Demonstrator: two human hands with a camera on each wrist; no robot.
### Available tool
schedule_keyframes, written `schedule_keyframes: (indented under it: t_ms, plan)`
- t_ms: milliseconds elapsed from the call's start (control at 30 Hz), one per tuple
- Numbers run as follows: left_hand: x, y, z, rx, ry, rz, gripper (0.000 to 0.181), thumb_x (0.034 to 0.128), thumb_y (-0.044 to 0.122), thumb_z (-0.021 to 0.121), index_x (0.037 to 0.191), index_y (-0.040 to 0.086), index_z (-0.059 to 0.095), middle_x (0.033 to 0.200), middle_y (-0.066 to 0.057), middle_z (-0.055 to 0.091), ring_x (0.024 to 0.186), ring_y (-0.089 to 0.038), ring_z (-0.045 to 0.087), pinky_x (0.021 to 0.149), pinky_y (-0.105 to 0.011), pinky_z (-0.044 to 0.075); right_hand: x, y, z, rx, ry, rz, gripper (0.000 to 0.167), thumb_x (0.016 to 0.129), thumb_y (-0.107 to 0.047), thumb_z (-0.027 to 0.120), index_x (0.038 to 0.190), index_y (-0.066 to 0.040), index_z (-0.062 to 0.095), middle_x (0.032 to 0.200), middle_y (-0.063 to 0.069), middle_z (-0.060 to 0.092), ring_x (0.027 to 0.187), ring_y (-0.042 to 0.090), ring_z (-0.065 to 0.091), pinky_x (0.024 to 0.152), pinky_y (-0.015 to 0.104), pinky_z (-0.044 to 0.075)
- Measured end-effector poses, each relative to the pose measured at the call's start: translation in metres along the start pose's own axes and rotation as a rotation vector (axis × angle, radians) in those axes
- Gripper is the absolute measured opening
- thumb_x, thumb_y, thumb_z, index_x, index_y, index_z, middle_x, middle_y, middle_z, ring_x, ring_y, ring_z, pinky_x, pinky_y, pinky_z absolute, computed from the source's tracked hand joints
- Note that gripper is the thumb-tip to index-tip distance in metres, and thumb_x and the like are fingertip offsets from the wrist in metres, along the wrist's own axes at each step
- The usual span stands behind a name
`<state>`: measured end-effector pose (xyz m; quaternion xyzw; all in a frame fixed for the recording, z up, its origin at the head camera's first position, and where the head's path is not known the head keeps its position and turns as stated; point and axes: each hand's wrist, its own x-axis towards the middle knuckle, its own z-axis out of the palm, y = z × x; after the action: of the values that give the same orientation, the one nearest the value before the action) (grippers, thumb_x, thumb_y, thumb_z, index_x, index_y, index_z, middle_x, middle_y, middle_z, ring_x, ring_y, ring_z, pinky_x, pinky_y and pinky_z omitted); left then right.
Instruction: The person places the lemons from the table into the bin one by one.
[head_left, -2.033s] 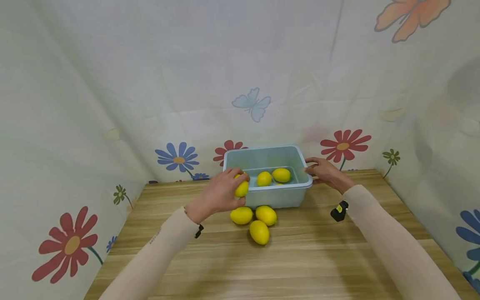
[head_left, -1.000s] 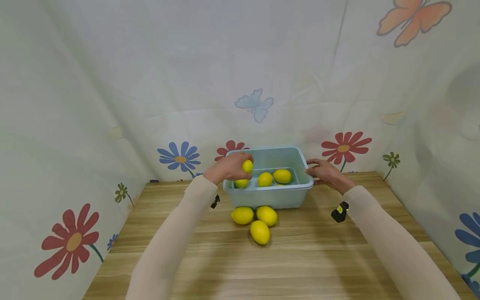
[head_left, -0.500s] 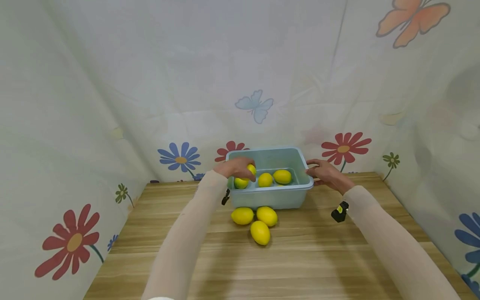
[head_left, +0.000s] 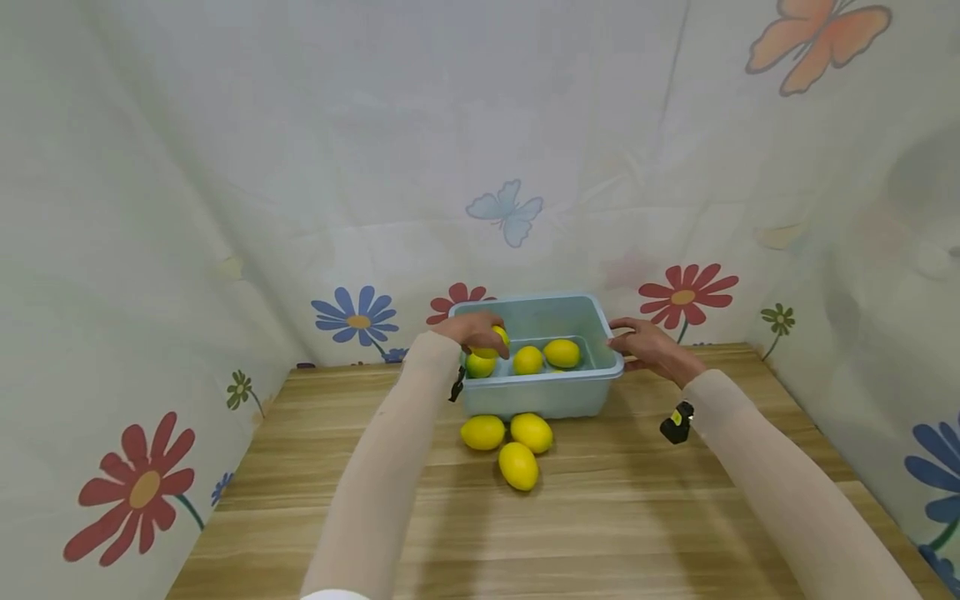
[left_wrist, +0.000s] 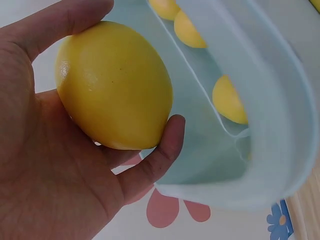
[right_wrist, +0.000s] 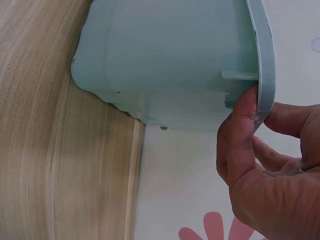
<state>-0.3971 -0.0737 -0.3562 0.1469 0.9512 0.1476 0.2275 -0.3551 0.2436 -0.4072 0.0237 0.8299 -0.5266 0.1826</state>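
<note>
A pale blue plastic bin (head_left: 536, 398) stands near the back of the table. My left hand (head_left: 474, 328) is at the bin's left end, and its curled thumb and fingers hold a lemon (left_wrist: 115, 85). Several lemons lie on the bin's floor, among them one lemon (head_left: 562, 353) toward the right and another lemon (head_left: 528, 360) beside it. With thumb and fingers, my right hand (head_left: 651, 346) pinches the bin's right rim (right_wrist: 267, 65). In front of the bin three lemons rest close together, the nearest lemon (head_left: 518, 466) lying closest to me.
The wooden tabletop (head_left: 600, 525) reaches toward me from the bin. A flower-printed white cloth (head_left: 375, 200) hangs right behind the bin and along both sides. Each wrist carries a small black device (head_left: 676, 423).
My left hand has carried its lemon from in front of the bin's left corner, over the rim and down inside. The right hand keeps its grip, and the bin stays put.
</note>
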Motion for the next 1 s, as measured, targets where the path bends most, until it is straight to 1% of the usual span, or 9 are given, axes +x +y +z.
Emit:
schedule_keyframes:
  t_ms: [133,167,233,400,567,667,800,1000]
  plan:
    - [0.002,0.001,0.001,-0.022,0.017,-0.002,0.071,0.0808,0.043,0.072,0.145,0.023,0.047,0.146,-0.003,0.049,0.113,-0.025,0.053,0.102,-0.044,0.05,0.002,0.0,0.001,-0.004,-0.008,0.007,0.058,0.102,-0.02,0.05,0.154,-0.011,0.026,0.15,0.024,0.039,0.131,0.04,0.045,0.096,0.038,0.055]
    - [0.002,0.001,0.002,-0.015,0.023,0.006,0.07,0.0814,0.042,0.071,0.145,0.023,0.047,0.145,-0.002,0.049,0.113,-0.026,0.053,0.101,-0.044,0.05,0.003,0.0,0.002,-0.002,-0.011,0.01,0.058,0.102,-0.02,0.05,0.154,-0.011,0.026,0.151,0.024,0.039,0.132,0.04,0.045,0.095,0.038,0.055]
    - [0.002,0.003,0.003,0.0,0.039,0.028,0.068,0.0829,0.041,0.07,0.144,0.023,0.048,0.145,-0.002,0.05,0.113,-0.025,0.053,0.102,-0.046,0.049,0.003,0.0,0.002,0.001,-0.014,0.011,0.058,0.102,-0.02,0.05,0.154,-0.011,0.025,0.151,0.025,0.038,0.131,0.041,0.045,0.094,0.037,0.056]
    - [0.003,0.01,0.004,0.048,0.088,0.115,0.057,0.0867,0.037,0.068,0.139,0.021,0.051,0.141,-0.003,0.053,0.113,-0.024,0.053,0.103,-0.048,0.048,0.003,0.001,0.0,-0.001,-0.008,0.006,0.058,0.102,-0.02,0.05,0.154,-0.011,0.026,0.15,0.024,0.039,0.13,0.04,0.046,0.092,0.035,0.056]
    - [0.003,0.015,0.003,0.037,0.117,0.148,0.046,0.0887,0.034,0.067,0.131,0.021,0.055,0.136,-0.005,0.056,0.111,-0.023,0.056,0.101,-0.044,0.051,0.003,0.001,-0.001,-0.005,-0.005,0.003,0.058,0.102,-0.02,0.05,0.154,-0.011,0.026,0.149,0.024,0.04,0.129,0.04,0.046,0.098,0.04,0.054]
    - [0.003,0.016,0.002,0.036,0.128,0.169,0.043,0.0902,0.034,0.065,0.13,0.021,0.056,0.138,-0.007,0.056,0.114,-0.024,0.055,0.102,-0.044,0.05,0.002,0.001,0.0,-0.005,-0.006,0.003,0.058,0.102,-0.02,0.05,0.154,-0.011,0.026,0.149,0.023,0.04,0.128,0.039,0.047,0.101,0.042,0.052]
    - [0.0,0.018,0.001,0.06,0.133,0.198,0.045,0.0922,0.036,0.063,0.133,0.02,0.055,0.141,-0.008,0.054,0.118,-0.025,0.055,0.105,-0.045,0.048,0.001,0.0,0.0,-0.01,-0.002,0.002,0.058,0.102,-0.02,0.05,0.154,-0.011,0.026,0.148,0.023,0.04,0.128,0.038,0.047,0.1,0.042,0.053]
    - [-0.009,0.021,0.004,0.113,0.169,0.24,0.045,0.0938,0.038,0.062,0.135,0.021,0.053,0.141,-0.004,0.055,0.116,-0.022,0.056,0.105,-0.044,0.048,0.001,0.001,-0.001,-0.008,-0.001,0.005,0.058,0.102,-0.02,0.05,0.154,-0.011,0.026,0.149,0.023,0.041,0.128,0.038,0.048,0.096,0.038,0.055]
